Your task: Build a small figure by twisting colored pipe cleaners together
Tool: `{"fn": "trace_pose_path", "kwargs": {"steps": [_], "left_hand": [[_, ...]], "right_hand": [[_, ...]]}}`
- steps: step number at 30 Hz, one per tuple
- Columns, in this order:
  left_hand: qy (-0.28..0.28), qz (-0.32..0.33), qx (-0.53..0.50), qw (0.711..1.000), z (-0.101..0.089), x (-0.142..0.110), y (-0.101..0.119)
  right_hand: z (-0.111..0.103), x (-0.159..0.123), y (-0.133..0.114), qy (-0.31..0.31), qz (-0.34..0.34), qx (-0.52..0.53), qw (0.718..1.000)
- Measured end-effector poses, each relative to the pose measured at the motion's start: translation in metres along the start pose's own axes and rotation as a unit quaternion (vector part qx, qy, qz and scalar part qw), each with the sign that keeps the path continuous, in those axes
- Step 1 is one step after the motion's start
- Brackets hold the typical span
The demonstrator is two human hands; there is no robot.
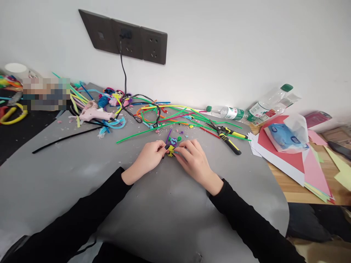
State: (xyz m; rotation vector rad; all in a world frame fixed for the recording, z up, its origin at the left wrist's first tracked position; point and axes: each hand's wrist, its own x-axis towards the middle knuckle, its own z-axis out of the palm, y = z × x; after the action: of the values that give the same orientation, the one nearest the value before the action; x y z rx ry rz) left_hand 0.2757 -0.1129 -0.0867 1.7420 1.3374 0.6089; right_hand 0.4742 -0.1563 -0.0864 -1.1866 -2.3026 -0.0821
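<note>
My left hand [149, 157] and my right hand [193, 160] meet over the grey mat [82, 175], fingers pinched together on a small yellow twisted piece [171, 150] of craft wire. Both wrists rest on the mat in black sleeves. Just beyond the fingertips lie small blue and green curled bits [174, 140] and a short purple stick [168, 136]. What the yellow piece looks like underneath is hidden by my fingers.
A tangle of coloured craft sticks [175, 117] spreads behind. Yellow-handled pliers [229, 137] lie to the right, a pink glue gun [94, 114] to the left, its black cord [123, 65] running to a wall socket. Plastic bottles [233, 112], a tissue pack [285, 137] and coloured paper [315, 171] sit at right.
</note>
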Motion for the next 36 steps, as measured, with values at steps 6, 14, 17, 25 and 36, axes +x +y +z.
{"fn": "trace_pose_path", "kwargs": {"steps": [6,14,17,25,36], "left_hand": [[0.013,0.002,0.058,0.998,0.002,-0.003,0.008],[0.022,0.068,0.102,0.992,-0.003,-0.006,0.001],[0.092,0.135,0.13,0.978,-0.002,-0.015,-0.007],[0.14,0.271,0.27,0.913,0.009,-0.034,-0.024],[0.162,0.296,0.27,0.902,0.014,-0.031,-0.026]], "right_hand": [[0.006,0.0,-0.001,-0.001,0.0,-0.014,1.0],[0.008,-0.002,0.001,0.029,-0.013,-0.022,0.999],[0.009,-0.004,0.001,0.028,-0.014,-0.021,0.999],[0.008,-0.005,0.002,0.033,-0.02,-0.023,0.999],[0.009,-0.007,0.004,0.029,0.01,0.002,1.0]]}}
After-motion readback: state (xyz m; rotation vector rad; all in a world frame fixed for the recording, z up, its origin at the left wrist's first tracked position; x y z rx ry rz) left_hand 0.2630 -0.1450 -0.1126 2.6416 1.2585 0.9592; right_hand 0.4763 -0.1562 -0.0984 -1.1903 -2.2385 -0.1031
